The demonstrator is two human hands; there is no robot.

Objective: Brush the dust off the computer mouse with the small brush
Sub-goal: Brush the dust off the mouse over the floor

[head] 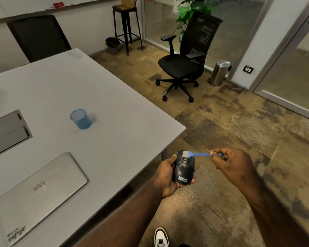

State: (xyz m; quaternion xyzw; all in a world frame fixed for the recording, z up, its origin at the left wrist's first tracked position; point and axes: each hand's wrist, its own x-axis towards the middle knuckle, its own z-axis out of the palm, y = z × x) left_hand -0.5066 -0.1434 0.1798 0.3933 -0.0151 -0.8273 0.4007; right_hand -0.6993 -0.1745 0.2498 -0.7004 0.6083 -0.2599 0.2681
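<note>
My left hand [165, 177] holds a black computer mouse [184, 169] off the table's right corner, above the floor, its labelled end toward me. Pale dust specks show on its front half near the wheel. My right hand [234, 164] pinches the thin blue handle of a small brush [197, 154]. The brush's pale bristle head rests on the far end of the mouse.
A grey table [100, 104] to the left carries a closed silver laptop [41, 191], a blue mesh cup [80, 119] and a cable hatch [7, 131]. A black office chair [185, 65] and a steel bin [219, 72] stand on the floor ahead. My shoe [161, 237] shows below.
</note>
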